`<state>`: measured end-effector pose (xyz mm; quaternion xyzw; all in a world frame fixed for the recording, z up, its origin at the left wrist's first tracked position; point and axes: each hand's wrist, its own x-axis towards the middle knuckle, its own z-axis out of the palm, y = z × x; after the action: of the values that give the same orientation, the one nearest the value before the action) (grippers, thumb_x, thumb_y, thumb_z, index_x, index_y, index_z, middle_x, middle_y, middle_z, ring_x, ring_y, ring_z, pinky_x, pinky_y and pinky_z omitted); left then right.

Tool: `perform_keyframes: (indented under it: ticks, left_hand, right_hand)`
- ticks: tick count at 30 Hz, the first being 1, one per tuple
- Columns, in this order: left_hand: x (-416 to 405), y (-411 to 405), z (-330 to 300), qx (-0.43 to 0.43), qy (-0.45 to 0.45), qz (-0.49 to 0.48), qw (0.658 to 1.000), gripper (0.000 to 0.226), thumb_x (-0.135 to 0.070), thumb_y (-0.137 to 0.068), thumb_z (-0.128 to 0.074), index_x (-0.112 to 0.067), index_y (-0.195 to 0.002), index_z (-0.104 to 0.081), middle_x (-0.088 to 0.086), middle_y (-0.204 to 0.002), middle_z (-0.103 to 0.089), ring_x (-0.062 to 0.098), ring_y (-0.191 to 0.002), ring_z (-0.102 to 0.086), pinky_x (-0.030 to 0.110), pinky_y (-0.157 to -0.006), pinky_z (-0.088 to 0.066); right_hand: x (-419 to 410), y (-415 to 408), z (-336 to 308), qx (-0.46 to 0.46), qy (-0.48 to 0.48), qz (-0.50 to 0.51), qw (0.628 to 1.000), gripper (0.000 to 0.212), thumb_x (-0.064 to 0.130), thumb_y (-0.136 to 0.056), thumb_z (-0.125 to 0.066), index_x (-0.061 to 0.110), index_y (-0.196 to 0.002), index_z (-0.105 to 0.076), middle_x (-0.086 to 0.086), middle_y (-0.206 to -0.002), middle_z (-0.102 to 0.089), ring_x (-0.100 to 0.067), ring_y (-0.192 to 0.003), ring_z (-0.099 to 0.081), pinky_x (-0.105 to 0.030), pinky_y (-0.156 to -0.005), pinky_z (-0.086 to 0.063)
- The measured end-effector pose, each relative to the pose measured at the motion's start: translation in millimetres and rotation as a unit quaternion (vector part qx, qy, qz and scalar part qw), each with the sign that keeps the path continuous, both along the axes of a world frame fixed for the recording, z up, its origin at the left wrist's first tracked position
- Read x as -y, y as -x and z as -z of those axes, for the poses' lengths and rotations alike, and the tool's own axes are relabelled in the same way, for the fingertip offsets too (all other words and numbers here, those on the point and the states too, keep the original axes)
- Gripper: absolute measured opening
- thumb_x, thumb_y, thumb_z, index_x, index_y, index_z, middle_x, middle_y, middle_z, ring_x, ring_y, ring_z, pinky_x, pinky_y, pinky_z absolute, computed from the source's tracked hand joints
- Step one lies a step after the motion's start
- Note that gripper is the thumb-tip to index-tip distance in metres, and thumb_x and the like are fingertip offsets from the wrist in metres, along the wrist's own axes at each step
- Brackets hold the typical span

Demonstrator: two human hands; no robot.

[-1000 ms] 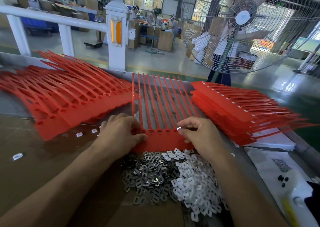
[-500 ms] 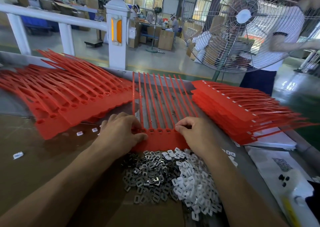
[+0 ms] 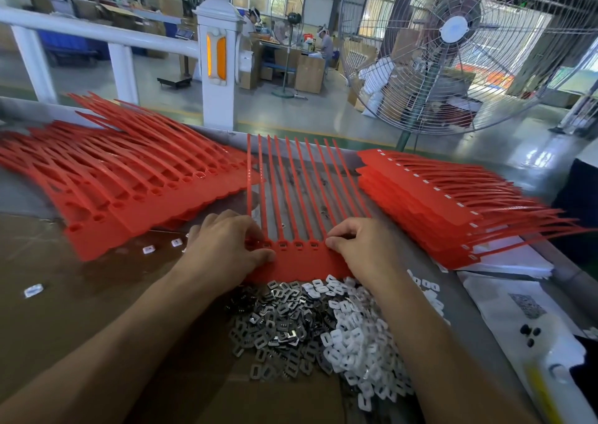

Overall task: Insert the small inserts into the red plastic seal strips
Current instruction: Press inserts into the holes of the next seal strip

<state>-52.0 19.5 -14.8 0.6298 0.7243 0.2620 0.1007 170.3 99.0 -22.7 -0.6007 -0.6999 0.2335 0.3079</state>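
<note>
While both hands worked at its near edge, the red seal strip sheet (image 3: 301, 261) lay flat on the bench (image 3: 64, 310) between two red stacks: a comb of thin tails running away from a solid band with a row of small square sockets. The left hand (image 3: 226, 245) gripped the band's left end, thumb on top, fingers curled. The right hand (image 3: 362, 245) pinched at a socket on the right end with curled fingertips. Just nearer lay the heap of inserts (image 3: 323, 326), dark metal pieces left, white plastic ones right.
</note>
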Motion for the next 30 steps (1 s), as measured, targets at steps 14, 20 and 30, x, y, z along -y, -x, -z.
perform_keyframes:
  ticks: [14,20,30]
  left_hand:
    - [-0.3,1.0,-0.3,-0.003,0.006,0.0,1.0,0.032,-0.06,-0.081,-0.072,-0.042,-0.106,-0.066,-0.013,-0.123,-0.054,0.014,-0.122,-0.042,0.039,-0.102,-0.028]
    - [0.1,0.7,-0.9,-0.003,0.01,-0.001,1.0,0.031,-0.06,-0.081,-0.072,-0.043,-0.106,-0.066,-0.013,-0.124,-0.054,0.015,-0.122,-0.043,0.04,-0.104,-0.028]
    - [0.8,-0.8,-1.6,-0.012,0.007,-0.003,1.0,0.033,-0.058,-0.083,-0.072,-0.039,-0.11,-0.067,-0.01,-0.124,-0.055,0.017,-0.123,-0.043,0.041,-0.105,-0.029]
  right_hand:
    - [6.4,-13.3,-9.1,0.018,0.001,-0.036,0.999,0.024,0.02,-0.098,-0.062,0.035,-0.102,-0.081,0.033,-0.086,-0.06,0.016,-0.079,-0.059,-0.006,-0.061,-0.04]
    - [10.4,-9.9,-11.7,0.028,0.011,-0.052,0.998,0.029,0.014,-0.099,-0.059,0.034,-0.101,-0.081,0.029,-0.084,-0.059,0.006,-0.078,-0.066,-0.011,-0.064,-0.053]
    - [41.7,6.7,-25.6,0.047,-0.007,-0.263,0.964,0.003,0.033,-0.092,-0.078,0.035,-0.094,-0.079,0.025,-0.095,-0.068,0.007,-0.089,-0.065,-0.011,-0.074,-0.045]
